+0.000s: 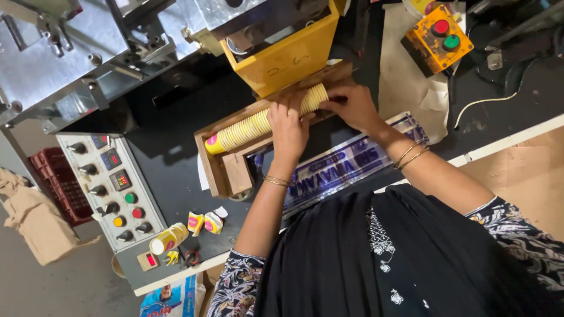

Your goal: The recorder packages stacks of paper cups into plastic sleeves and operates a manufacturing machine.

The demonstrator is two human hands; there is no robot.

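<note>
A long stack of yellow paper cups (247,128) lies on its side in a wooden trough (220,176) on the black worktop. My left hand (288,130) grips the stack near its right part, fingers wrapped over the cups. My right hand (351,105) holds the stack's right end (315,97), just under a yellow machine chute (288,58). Both wrists wear thin bangles. The pink bottom of the end cup shows at the stack's left end (211,141).
A grey control panel (111,188) with knobs and coloured buttons sits at the left. An orange button box (437,38) is at top right. A printed plastic sleeve (352,164) lies below the trough. Loose and crushed cups (188,230) lie near the table edge; red crate (59,182) below.
</note>
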